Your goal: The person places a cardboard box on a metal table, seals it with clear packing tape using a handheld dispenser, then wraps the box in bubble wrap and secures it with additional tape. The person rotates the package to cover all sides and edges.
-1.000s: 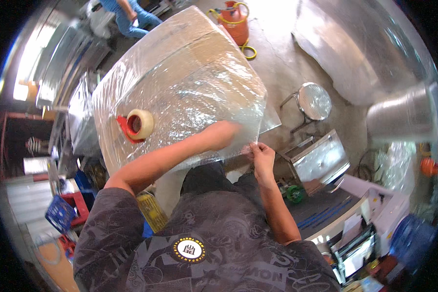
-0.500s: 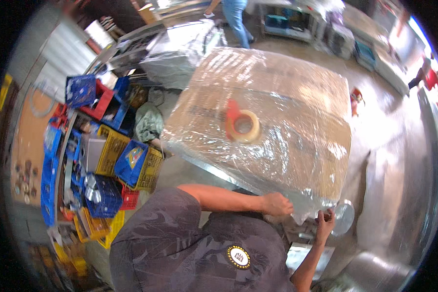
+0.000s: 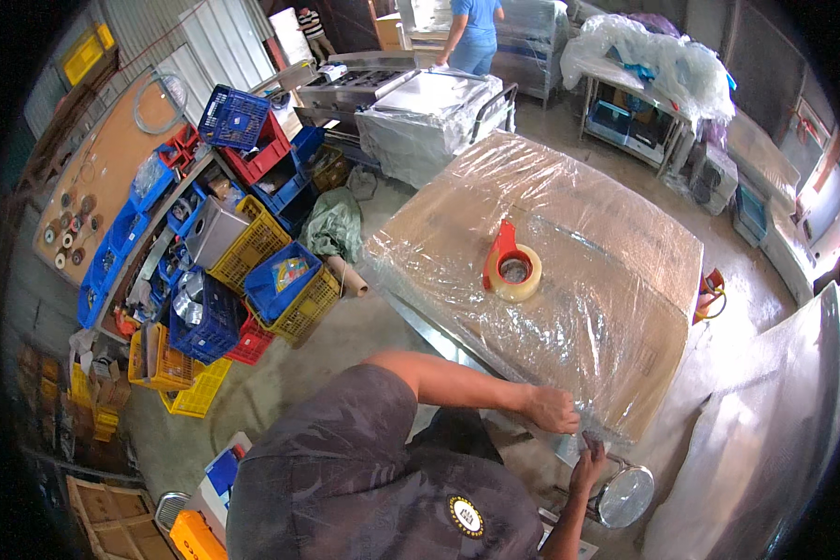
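Note:
A large flat load covered in brown cardboard and clear stretch film stands in front of me. On its top lies a red tape dispenser with a wide roll of tape. My left hand is closed at the near right corner of the load, pinching the loose edge of the film. Just below it, my right hand has its thumb and fingers drawn together at the hanging film edge. What lies between those fingertips is too small to make out.
Yellow, blue and red plastic crates are stacked at the left. A round metal disc is beside my right hand. Farther off stand a film-wrapped metal unit and a person in blue. A large wrapped sheet is at the right.
The view has shifted, so the load sits farther right and lower. Both hands stay near the same corner, the right hand now closer to the left. The person in blue appears farther into view.

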